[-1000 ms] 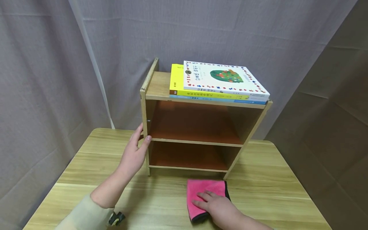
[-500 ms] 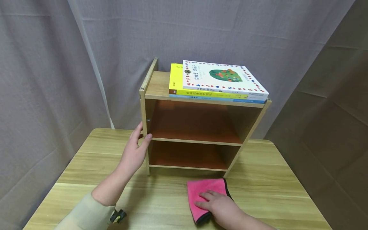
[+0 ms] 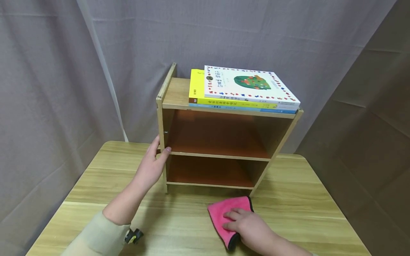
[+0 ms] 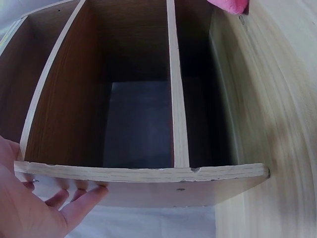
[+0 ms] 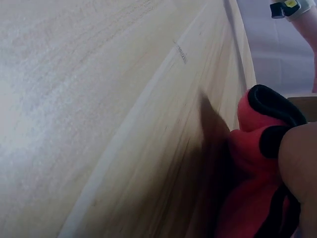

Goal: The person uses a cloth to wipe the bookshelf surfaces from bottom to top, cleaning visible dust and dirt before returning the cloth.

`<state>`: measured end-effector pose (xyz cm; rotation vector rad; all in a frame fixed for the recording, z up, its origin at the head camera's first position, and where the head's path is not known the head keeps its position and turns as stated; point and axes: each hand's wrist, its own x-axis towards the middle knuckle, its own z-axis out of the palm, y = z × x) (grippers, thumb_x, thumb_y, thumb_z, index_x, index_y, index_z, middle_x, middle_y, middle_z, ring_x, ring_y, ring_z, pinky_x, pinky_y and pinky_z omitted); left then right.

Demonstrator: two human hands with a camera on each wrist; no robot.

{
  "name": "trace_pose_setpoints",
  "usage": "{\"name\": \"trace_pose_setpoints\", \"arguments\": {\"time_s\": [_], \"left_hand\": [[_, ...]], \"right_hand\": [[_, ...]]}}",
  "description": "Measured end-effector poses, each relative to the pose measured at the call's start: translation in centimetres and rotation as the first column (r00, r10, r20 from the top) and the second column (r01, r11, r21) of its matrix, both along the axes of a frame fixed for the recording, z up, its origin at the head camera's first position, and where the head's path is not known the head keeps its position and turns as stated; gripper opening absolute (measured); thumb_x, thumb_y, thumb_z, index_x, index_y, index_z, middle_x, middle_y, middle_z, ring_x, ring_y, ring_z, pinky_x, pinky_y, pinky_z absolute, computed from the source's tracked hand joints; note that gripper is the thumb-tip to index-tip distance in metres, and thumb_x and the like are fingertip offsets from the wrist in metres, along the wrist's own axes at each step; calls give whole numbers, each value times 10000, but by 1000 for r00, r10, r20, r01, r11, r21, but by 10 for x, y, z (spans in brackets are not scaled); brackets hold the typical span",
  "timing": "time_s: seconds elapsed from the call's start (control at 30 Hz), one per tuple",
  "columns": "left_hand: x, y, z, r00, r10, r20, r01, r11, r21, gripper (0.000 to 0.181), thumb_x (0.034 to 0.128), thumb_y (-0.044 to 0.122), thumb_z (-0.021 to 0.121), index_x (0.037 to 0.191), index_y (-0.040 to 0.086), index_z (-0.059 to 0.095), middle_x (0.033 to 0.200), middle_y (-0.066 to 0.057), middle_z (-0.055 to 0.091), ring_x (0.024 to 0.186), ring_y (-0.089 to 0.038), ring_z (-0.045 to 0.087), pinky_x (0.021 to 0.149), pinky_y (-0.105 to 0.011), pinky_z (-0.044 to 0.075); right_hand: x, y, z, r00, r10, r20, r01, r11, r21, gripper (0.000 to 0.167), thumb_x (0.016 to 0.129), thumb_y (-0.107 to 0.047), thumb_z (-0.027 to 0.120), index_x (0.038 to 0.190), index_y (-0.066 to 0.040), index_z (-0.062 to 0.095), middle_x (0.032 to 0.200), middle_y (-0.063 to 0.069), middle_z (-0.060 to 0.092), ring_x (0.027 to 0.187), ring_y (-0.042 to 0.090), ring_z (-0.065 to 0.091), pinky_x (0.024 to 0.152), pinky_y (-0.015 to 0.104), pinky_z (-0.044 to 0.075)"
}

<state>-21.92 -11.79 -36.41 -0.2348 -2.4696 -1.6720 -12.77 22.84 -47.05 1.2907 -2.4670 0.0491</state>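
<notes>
Left hand (image 3: 151,168), left of center, pinches side of wooden shelf (image 3: 219,156), mid-frame, between thumb and fingers. Right hand (image 3: 251,227), lower right of center, fingers apart, rests on pink cloth (image 3: 219,212) at bottom center.

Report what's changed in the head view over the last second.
The right hand has shifted slightly to the right, and the pink cloth under it has turned counterclockwise, its near corner swinging right. Nothing was visibly taken hold of or let go. The left hand stays on the left side of the wooden shelf, and the books stay stacked on top.
</notes>
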Motion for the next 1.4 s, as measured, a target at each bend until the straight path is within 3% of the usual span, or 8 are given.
{"name": "trace_pose_setpoints", "arguments": {"time_s": [0.33,0.5,0.73,0.97,1.4], "left_hand": [[-1,0,0,1000,-10,-12,10,1000,7,626,1005,518,489,1561,397,226,1558,-62,305,1285,-340,444,986,-559,433],[-1,0,1,1000,-12,4,12,1000,1,643,997,536,493,1563,391,225,1568,-59,296,1298,-341,442,985,-563,438],[-2,-1,2,1000,-20,6,19,999,27,641,994,510,521,1561,373,255,1550,-73,320,1287,-330,460,980,-545,447],[-2,-2,2,1000,-21,16,21,999,33,658,992,505,529,1568,357,247,1550,-79,321,1287,-324,465,986,-543,443],[-2,-2,2,1000,-23,17,22,999,43,643,994,499,529,1562,378,252,1577,-53,295,1284,-305,473,993,-540,438]], "right_hand": [[-6,1,5,994,77,-75,-80,996,-46,382,639,17,734,905,-254,774,1077,-28,696,1023,252,659,829,388,567],[-8,2,9,989,99,-112,-102,995,-15,291,672,-73,741,900,-251,769,1085,-30,700,1036,267,655,840,413,558],[-13,3,15,984,111,-136,-106,993,41,352,594,-60,776,881,-263,763,1095,-56,694,1050,265,643,847,424,547],[-21,7,17,975,149,-165,-133,986,103,275,631,-124,796,862,-270,770,1067,-87,693,1024,242,642,827,414,543],[-38,16,20,968,203,-147,-181,972,151,172,641,-110,734,720,-250,673,981,-109,666,1008,235,638,855,437,519]]}}
